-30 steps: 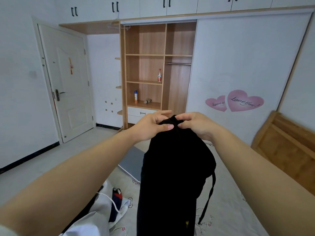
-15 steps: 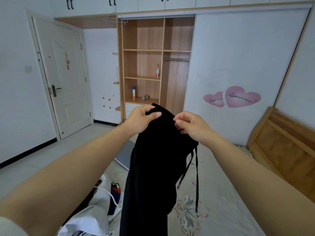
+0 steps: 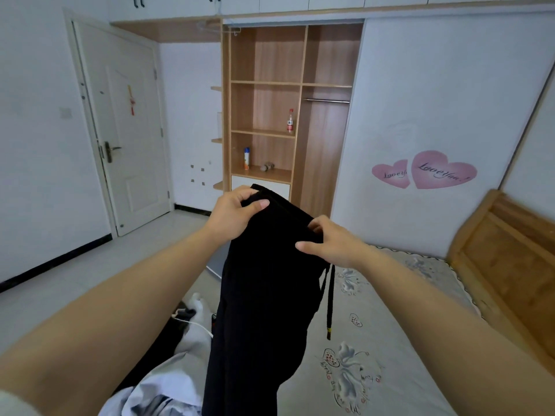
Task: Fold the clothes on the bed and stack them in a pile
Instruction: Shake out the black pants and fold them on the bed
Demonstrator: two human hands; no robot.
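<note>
We have both hands up in front of us, holding the black trousers (image 3: 264, 295) by the waistband above the bed (image 3: 390, 340). Left hand (image 3: 237, 211): fingers pinched on the far-left end of the band, thumb on top. Right hand (image 3: 330, 241): fingers curled on the near-right end, thumb laid flat across the cloth. The band runs slanted between the two grips, left end higher. The legs hang straight down, clear of the mattress as far as we can see; lower end is cut off by the frame. A black drawstring (image 3: 329, 301) dangles below the right hand. Loose white and dark clothes (image 3: 186, 334) lie unfolded on the bed, lower left, beside the hanging legs.
</note>
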